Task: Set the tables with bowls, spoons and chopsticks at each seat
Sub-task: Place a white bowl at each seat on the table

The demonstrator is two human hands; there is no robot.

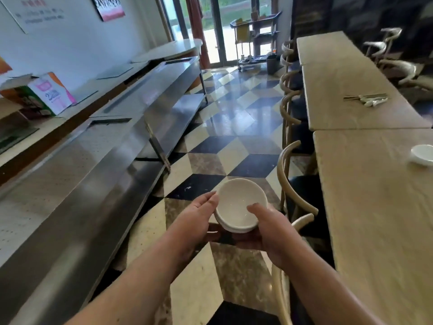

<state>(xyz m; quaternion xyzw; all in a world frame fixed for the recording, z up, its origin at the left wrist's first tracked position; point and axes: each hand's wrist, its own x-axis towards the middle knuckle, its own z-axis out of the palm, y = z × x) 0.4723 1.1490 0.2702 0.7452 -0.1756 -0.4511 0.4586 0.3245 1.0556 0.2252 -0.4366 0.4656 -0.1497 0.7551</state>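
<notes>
A short stack of white bowls (pixel 239 205) is held in front of me over the checkered floor. My left hand (pixel 196 219) cups its left side. My right hand (pixel 271 228) grips the right side, thumb over the top bowl's rim. One more white bowl (pixel 423 154) stands on the near wooden table (pixel 375 207) at the right edge of view. Chopsticks and white spoons (pixel 367 99) lie together on the farther wooden table (pixel 339 85).
Bentwood chairs (pixel 295 184) line the tables' left side, and more stand at the far right. A long steel counter (pixel 93 160) runs along the left. A service cart (pixel 255 43) stands by the glass doors. The tiled aisle lies between.
</notes>
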